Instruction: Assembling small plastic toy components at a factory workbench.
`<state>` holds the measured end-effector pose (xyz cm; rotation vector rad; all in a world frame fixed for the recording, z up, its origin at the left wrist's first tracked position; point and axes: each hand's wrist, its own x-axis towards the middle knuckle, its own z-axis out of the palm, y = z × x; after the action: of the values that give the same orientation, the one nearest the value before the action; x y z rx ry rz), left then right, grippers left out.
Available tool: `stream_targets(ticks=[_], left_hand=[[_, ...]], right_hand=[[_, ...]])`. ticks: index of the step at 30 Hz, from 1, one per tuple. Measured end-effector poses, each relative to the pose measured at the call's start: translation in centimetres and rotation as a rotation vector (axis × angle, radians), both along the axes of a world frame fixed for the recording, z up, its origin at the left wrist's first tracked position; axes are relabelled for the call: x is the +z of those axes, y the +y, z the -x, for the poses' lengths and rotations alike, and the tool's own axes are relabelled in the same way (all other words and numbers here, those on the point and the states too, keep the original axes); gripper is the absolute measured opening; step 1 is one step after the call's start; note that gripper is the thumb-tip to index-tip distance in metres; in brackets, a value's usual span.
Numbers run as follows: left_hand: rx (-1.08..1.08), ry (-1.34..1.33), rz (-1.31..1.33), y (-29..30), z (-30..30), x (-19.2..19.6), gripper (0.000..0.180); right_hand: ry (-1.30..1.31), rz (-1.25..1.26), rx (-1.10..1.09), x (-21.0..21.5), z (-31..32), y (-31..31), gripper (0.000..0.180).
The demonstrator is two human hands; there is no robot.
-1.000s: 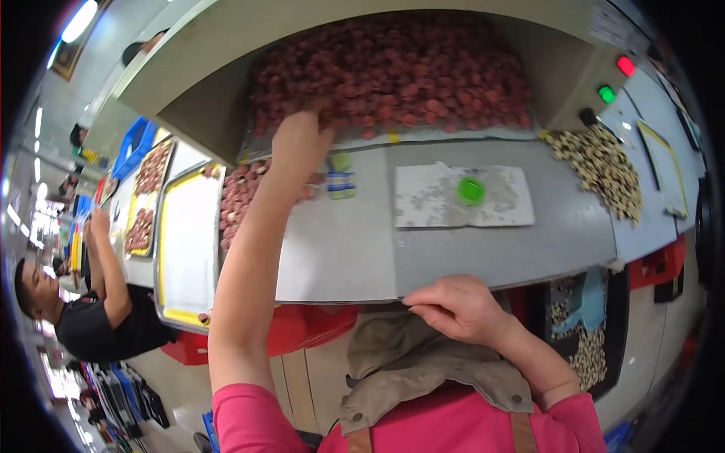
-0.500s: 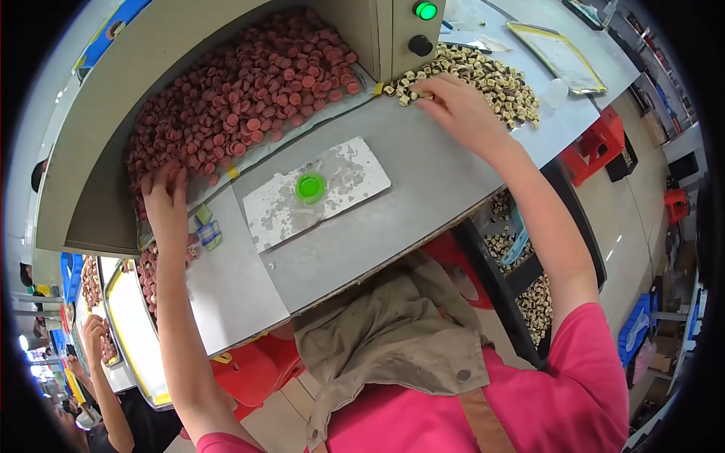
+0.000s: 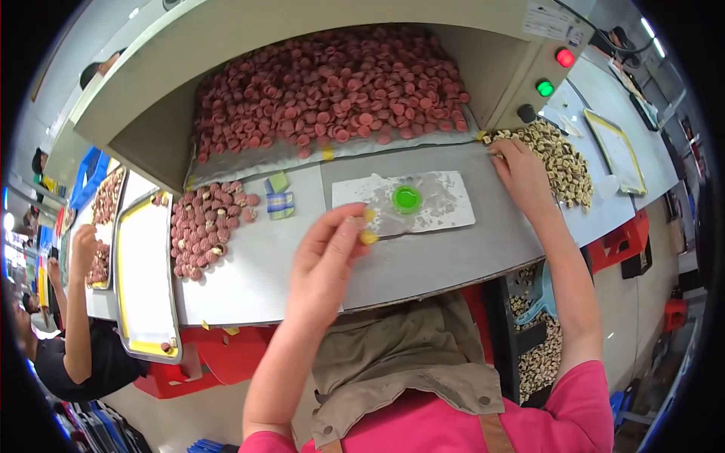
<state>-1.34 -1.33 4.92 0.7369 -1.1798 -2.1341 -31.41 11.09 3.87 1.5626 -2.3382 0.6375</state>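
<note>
Tray, near left: the lined tray (image 3: 143, 283) is lying mostly bare, a few pieces sitting near 2 of its corners, so little seems gathered there.
Left pile: pink pieces (image 3: 205, 230) are spreading over the desk (image 3: 245, 291), several showing pale bits; that portion looks already combined.
White board, middle: a round green cup (image 3: 407, 199) is standing on the white board (image 3: 347, 194).
Right pile: pale-and-dark pieces (image 3: 568, 162) are lying loose in plenty, apparently unused.
Far heap: pink cups (image 3: 332, 90) are filling the cabinet floor, so most of the work seems left.
Near grip: the left hand (image 3: 321, 264) is hovering before the board, thumb and forefinger bending close together; yellow is showing at the fingertips, but I cannot tell whether anything is being held.
Far grip: the right hand (image 3: 522, 177) is touching the right pile's near-left edge, fingers curling; I cannot tell whether they are clamping a piece.
</note>
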Motion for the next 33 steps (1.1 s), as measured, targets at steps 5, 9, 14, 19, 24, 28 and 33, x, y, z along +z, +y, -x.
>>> stream_targets(ticks=[5, 9, 14, 19, 24, 28, 33], left_hand=[[-0.027, 0.197, -0.225, 2.2, -0.6, -1.5, 0.028], [-0.134, 0.16, -0.167, 1.9, 0.3, -2.3, 0.033], [-0.208, 0.344, -0.384, 2.3, 0.6, -2.4, 0.035], [-0.25, 0.462, -0.529, 2.4, 0.0, -3.0, 0.037], [-0.172, 0.45, -0.564, 2.6, 0.4, -3.4, 0.037], [-0.17, 0.362, -0.479, 2.5, 0.7, -3.1, 0.035], [-0.238, 0.387, -0.331, 2.2, 1.0, -3.9, 0.034]], right_hand=[[-0.216, -0.033, -0.048, 0.7, -4.4, 1.5, 0.012], [-0.289, -0.039, 0.025, -0.6, -4.7, 2.7, 0.014], [-0.316, -0.004, 0.02, -0.3, -4.7, 3.4, 0.017], [-0.449, 0.024, -0.02, 1.3, -6.0, 3.7, 0.02], [-0.317, -0.113, 0.072, 1.0, -5.6, 3.8, 0.022], [-0.35, -0.153, 0.065, 1.3, -5.8, 3.6, 0.02], [-0.193, -0.214, 0.156, 1.4, -3.9, 3.3, 0.017]])
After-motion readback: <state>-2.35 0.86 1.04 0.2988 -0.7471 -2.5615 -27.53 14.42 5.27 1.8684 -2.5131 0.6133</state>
